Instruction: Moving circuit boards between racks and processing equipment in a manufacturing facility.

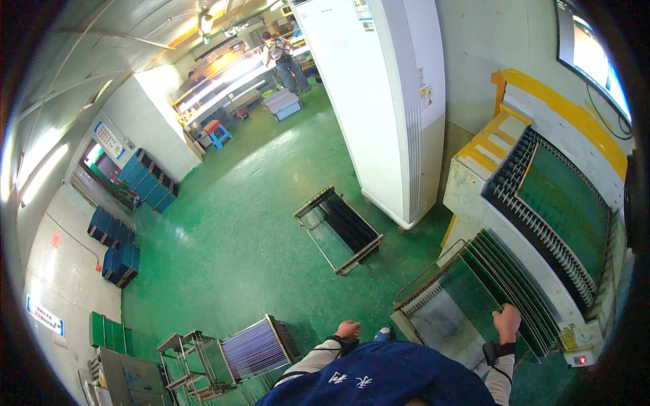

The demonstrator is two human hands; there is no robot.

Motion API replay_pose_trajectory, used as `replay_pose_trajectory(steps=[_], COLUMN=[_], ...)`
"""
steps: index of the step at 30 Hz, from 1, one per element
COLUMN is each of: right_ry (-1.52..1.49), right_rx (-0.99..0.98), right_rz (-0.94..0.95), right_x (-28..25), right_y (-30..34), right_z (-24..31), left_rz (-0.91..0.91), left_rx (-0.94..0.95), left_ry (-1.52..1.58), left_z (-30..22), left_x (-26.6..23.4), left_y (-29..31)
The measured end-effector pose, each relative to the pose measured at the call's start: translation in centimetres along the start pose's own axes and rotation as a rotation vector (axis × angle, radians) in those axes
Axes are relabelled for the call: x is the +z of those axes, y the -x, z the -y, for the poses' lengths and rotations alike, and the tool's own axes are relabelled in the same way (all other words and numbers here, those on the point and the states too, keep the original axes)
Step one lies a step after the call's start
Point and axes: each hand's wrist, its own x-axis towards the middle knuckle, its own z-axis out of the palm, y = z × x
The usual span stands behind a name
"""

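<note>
My right hand [506, 323] is closed round the near edge of a thin, dark glass-like panel [489, 284]. That panel stands among several others in a slotted metal rack [412, 304] at my right. My left hand [349, 329] hangs in front of my body with its fingers curled in, and nothing shows in it. Right of the rack, a machine with rows of black rollers [542, 210] carries a large dark green sheet [565, 203].
A rack of black panels [338, 229] stands on the green floor [223, 250] ahead. A tall white cabinet unit [372, 101] rises beyond it. Left of me are a panel-filled rack [254, 348] and a metal frame cart [193, 365]. People [284, 57] work at a far bench.
</note>
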Motion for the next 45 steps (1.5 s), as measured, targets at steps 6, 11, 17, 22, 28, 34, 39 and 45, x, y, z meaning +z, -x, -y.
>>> replay_pose_trajectory(steps=[6,11,17,22,28,34,39,45], right_ry=[0.001,0.011,-0.008,0.008,0.005,-0.005,0.004,0.011], right_rx=[-0.037,-0.011,-0.033,-0.010,-0.019,-0.031,-0.030,-0.017], right_rz=[-0.003,-0.008,-0.021,-0.024,-0.021,-0.040,-0.031,-0.033], right_x=[0.1,0.0,0.2,0.6,0.5,0.1,0.7,1.2], right_y=[-0.1,0.1,0.0,-0.2,-0.3,-0.1,-0.5,-0.8], right_z=[0.6,0.0,0.7,-0.2,0.1,0.2,0.0,-0.7], left_rz=[-0.073,-0.014,-0.089,-0.063,-0.019,-0.023,0.016,-0.070], left_rx=[0.041,0.087,0.072,0.082,0.025,0.059,0.043,0.073], left_ry=[-0.050,-0.101,-0.134,-0.108,0.029,-0.052,0.051,-0.047], left_z=[0.4,-1.0,0.0,-0.3,0.2,-0.7,0.0,-0.4], left_x=[-0.8,1.5,-0.8,0.7,-0.1,1.3,0.2,1.3], left_y=[0.1,2.0,0.7,0.7,0.1,1.7,0.9,1.5])
